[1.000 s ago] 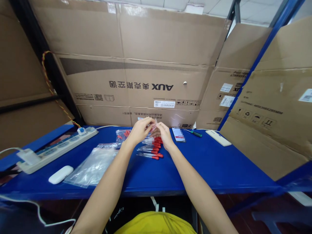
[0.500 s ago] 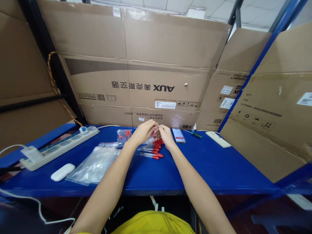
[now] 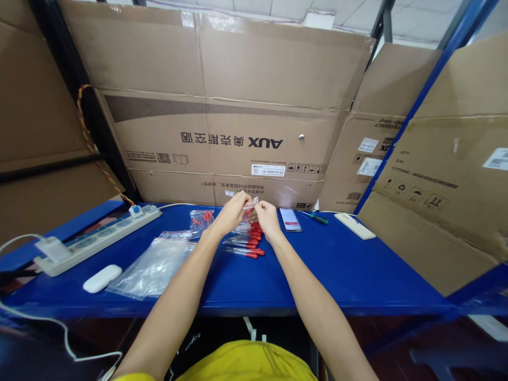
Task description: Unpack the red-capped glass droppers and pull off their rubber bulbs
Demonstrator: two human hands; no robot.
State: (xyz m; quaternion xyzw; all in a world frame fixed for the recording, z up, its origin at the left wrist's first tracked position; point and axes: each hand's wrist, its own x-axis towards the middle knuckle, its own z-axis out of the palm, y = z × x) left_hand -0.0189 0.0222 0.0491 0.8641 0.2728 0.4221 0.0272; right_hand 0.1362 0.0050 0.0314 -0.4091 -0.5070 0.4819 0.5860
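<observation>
Between my two hands is a small clear plastic bag (image 3: 251, 203), with something red showing through or behind it. My left hand (image 3: 235, 212) is closed in a pinch on the bag's left side. On its right side the fingers of my right hand (image 3: 267, 218) are also pinched. Under and in front of the hands lie several droppers (image 3: 251, 245) in a stack, their clear thin stems pointing left and their red bulbs right. The hands hide the far part of this stack.
Left of the hands lie a clear bag with red bulbs (image 3: 201, 221) and flat clear zip bags (image 3: 159, 264). Further left are a white case (image 3: 102, 279) and a power strip (image 3: 99, 238). On the right are a phone (image 3: 291, 220), a green-handled screwdriver (image 3: 316, 217) and a cream-coloured phone-like object (image 3: 354, 226). Cardboard (image 3: 238, 69) walls the back.
My hands have shifted slightly, the fingers drawing a little apart at the top. More of the clear bag shows between them now. The things on the table stay put.
</observation>
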